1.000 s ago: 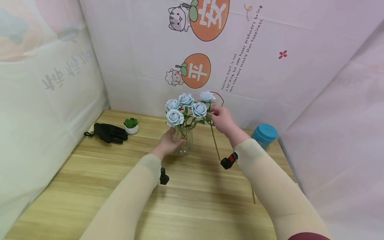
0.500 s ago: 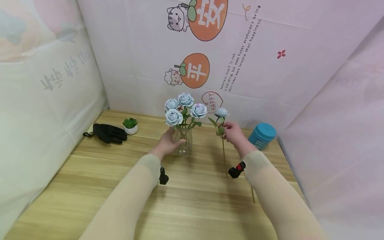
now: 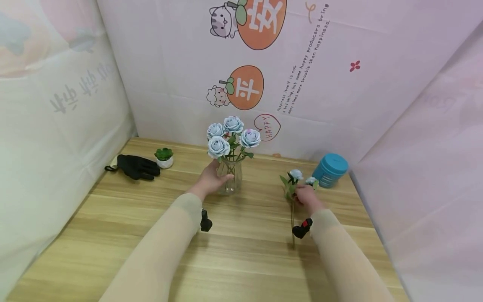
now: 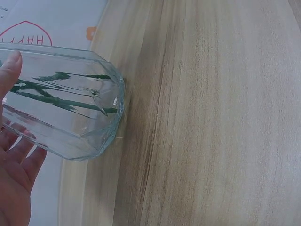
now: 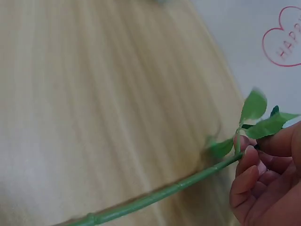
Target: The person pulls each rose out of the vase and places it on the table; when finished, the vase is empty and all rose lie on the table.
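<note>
My left hand (image 3: 208, 181) grips a clear glass vase (image 3: 235, 186) that stands upright on the table. Several pale blue roses (image 3: 219, 147) rise out of it, and their green stems (image 4: 56, 100) show through the glass in the left wrist view. To the right, my right hand (image 3: 307, 197) pinches another blue rose (image 3: 295, 174) by its green stem (image 5: 164, 190), just below the leaves (image 5: 268, 125). This rose is low over the table, away from the vase. A further rose (image 3: 311, 180) shows just beyond the right hand, its stem mostly hidden.
A blue lidded jar (image 3: 329, 171) stands at the back right of the wooden table (image 3: 234, 251). At the back left are a black glove (image 3: 137, 167) and a small potted succulent (image 3: 164, 157). Printed cloth walls (image 3: 181, 75) enclose the back and sides.
My right hand has taken one rose away from the bunch at the vase, moving it right and down toward the tabletop. The left hand has stayed on the vase.
</note>
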Tool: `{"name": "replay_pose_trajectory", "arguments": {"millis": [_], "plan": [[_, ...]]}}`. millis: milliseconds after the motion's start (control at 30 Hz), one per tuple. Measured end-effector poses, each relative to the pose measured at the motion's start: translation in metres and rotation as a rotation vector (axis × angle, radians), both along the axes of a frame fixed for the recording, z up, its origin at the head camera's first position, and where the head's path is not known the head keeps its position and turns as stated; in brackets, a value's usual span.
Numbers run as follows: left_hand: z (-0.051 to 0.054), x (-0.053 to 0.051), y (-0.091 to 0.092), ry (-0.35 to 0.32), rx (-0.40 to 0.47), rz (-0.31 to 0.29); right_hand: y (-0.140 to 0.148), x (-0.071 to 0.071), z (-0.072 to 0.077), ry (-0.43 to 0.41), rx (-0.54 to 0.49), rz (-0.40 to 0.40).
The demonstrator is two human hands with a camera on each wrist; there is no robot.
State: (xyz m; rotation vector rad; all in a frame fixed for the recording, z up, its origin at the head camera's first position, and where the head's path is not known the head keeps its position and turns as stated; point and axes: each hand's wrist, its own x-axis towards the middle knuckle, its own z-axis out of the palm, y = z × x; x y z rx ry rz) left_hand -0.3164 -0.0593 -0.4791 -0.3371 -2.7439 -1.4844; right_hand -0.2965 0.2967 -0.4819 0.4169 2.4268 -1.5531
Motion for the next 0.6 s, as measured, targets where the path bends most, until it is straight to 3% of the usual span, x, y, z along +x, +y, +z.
{"name": "replay_pose_trajectory", "arguments": {"millis": [167, 333, 467, 600], "plan": [[-0.001, 0.0, -0.001, -0.004, -0.001, 0.002, 0.002, 0.0, -0.013, 0.022, 0.064, -0.006], [-0.002, -0.001, -0.002, -0.009, 0.023, -0.001, -0.003, -0.001, -0.012, 0.047, 0.185, -0.021], [-0.003, -0.002, -0.002, 0.0, 0.028, -0.006, -0.01, -0.004, 0.002, 0.144, 0.262, -0.097], [-0.002, -0.003, -0.001, 0.008, 0.029, -0.009, -0.038, -0.011, 0.03, 0.281, 0.199, -0.102]]}}
